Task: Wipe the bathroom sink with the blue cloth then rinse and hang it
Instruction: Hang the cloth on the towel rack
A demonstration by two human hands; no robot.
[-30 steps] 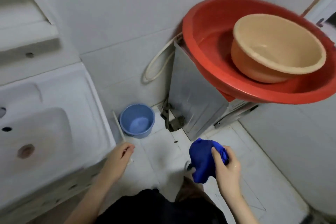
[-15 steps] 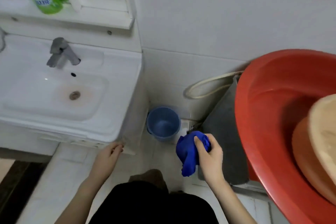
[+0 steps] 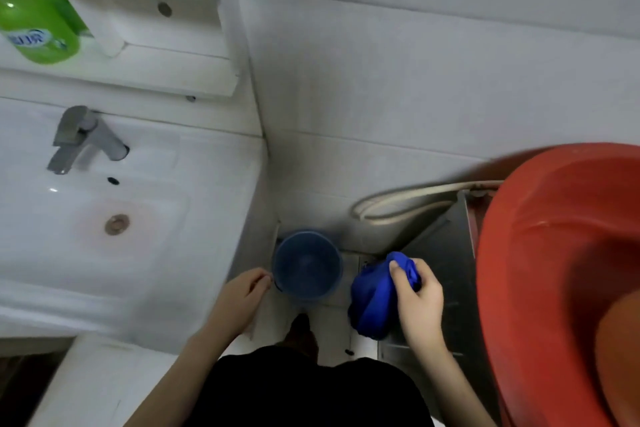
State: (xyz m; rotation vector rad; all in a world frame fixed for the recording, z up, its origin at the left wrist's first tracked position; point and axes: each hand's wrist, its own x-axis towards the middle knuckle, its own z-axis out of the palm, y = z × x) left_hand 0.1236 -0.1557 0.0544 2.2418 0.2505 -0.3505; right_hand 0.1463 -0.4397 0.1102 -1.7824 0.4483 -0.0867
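My right hand (image 3: 420,305) grips the bunched blue cloth (image 3: 372,302), which hangs down over the floor to the right of the sink. The white sink (image 3: 194,225) fills the left side, with a rusty drain (image 3: 117,224) in its basin and a grey tap (image 3: 85,139) at the back. My left hand (image 3: 242,298) hovers near the sink's front right corner with loosely curled fingers, holding nothing.
A small blue bucket (image 3: 306,265) stands on the floor between my hands. A big red basin (image 3: 554,270) rests on a grey metal box (image 3: 440,264) at right, with a beige hose (image 3: 408,199) behind. A green bottle (image 3: 38,18) stands on the shelf above the sink.
The view has swung left and down, bringing the sink and tap into frame. My right hand keeps the cloth; both hands have drifted slightly towards the sink side.
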